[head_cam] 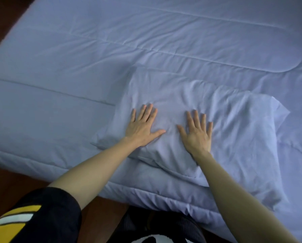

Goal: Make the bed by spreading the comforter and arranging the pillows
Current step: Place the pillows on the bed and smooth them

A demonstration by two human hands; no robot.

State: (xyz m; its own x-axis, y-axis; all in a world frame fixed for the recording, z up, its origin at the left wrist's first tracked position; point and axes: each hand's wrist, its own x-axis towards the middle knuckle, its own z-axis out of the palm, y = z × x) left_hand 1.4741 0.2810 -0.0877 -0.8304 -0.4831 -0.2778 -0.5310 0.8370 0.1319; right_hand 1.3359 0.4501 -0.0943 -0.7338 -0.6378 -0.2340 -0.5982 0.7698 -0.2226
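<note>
Here, both hands are laid flat, palms down and fingers spread, on one pillow [190,120]; nothing is gripped by either. The left hand [143,127] is pressed on the pillow's left half, its thumb pointed inward, and the right hand [197,134] is set just beside it toward the middle, the two thumbs near but apart. Both arms are stretched forward over the near edge of the bed [146,193], bare to the elbow; a dark sleeve [47,213] with yellow and white stripes is seen on the left upper arm.

The pillow is seen lying on top of the comforter [111,41], close to the near edge and angled to it, with its right end creased and its case loose at the far right corner. The comforter is spread across the bed, with shallow wrinkles left around the pillow.

Several things could go wrong from here. If the palms are pushed outward with weight, the comforter beneath may be dragged and bunched, since the pillow is borne by it alone. A stroke toward the near edge could carry the pillow over the side onto the wooden floor [10,179]. The creased right end may be left uneven if only the middle is smoothed. Whether a second pillow lies under the right end cannot be told; the folds there are perhaps only slack case.
</note>
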